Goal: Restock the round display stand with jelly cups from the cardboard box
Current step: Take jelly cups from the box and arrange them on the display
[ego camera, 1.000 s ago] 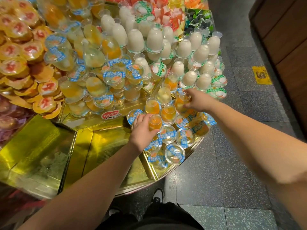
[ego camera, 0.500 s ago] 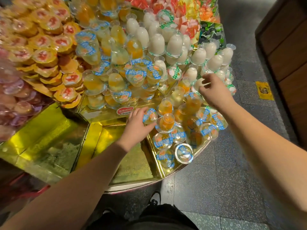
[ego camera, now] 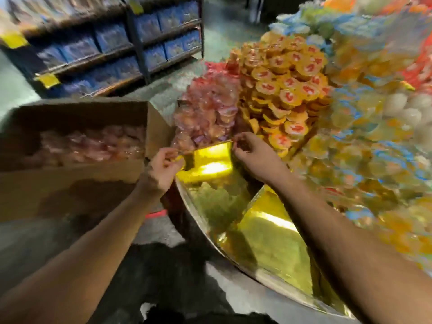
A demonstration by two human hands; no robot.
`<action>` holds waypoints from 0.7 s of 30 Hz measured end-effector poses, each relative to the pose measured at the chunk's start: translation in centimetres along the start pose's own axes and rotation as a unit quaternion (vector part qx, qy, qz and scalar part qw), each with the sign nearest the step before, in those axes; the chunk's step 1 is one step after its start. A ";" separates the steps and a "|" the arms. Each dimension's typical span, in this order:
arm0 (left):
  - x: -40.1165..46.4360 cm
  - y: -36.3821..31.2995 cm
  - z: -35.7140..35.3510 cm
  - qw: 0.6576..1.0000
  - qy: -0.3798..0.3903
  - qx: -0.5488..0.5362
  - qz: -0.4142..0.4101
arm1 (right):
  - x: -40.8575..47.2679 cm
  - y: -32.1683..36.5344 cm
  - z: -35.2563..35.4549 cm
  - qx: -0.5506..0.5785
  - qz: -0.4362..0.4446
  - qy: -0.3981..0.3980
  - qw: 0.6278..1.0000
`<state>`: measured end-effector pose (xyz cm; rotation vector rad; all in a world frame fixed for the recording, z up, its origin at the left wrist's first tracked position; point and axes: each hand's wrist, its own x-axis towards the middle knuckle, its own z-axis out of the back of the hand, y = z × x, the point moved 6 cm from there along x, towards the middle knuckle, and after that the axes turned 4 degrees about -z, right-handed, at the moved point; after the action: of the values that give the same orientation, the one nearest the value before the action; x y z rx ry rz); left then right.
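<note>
Left hand [ego camera: 164, 168]: frame centre-left, fingers curled, tips near edge of gold divider [ego camera: 210, 157]; blur hides whether anything is pinched. Right hand [ego camera: 251, 152]: frame centre, fingers curled toward pink jelly cups [ego camera: 208, 113]; hold cannot be told. Cardboard box [ego camera: 74, 178]: left of frame, open, filled with pink cups, just beside round display stand [ego camera: 275, 249]. Orange cups [ego camera: 287, 90] stacked right of pink pile. Blue-stocked shelf [ego camera: 105, 47]: upper left.
</note>
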<state>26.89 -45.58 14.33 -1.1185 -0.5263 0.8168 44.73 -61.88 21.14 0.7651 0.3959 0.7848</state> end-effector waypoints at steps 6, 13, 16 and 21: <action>-1.9 9.3 19.7 0.995 -0.020 0.017 0.096 | 3.9 12.1 -18.8 -0.016 0.043 0.117 0.992; -0.9 18.2 35.1 0.976 -0.053 0.133 0.163 | 7.4 21.3 -33.8 -0.099 0.098 0.228 0.964; 1.3 20.3 39.1 0.966 -0.055 0.183 0.174 | 10.4 23.0 -38.3 -0.141 0.094 0.271 0.948; 7.3 22.8 43.9 0.957 -0.063 0.212 0.187 | 17.7 24.9 -44.3 -0.166 0.076 0.298 0.937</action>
<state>-7.82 -9.95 8.98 -0.7757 -0.2248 1.2705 18.63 -16.39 9.19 0.2254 0.7299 1.1959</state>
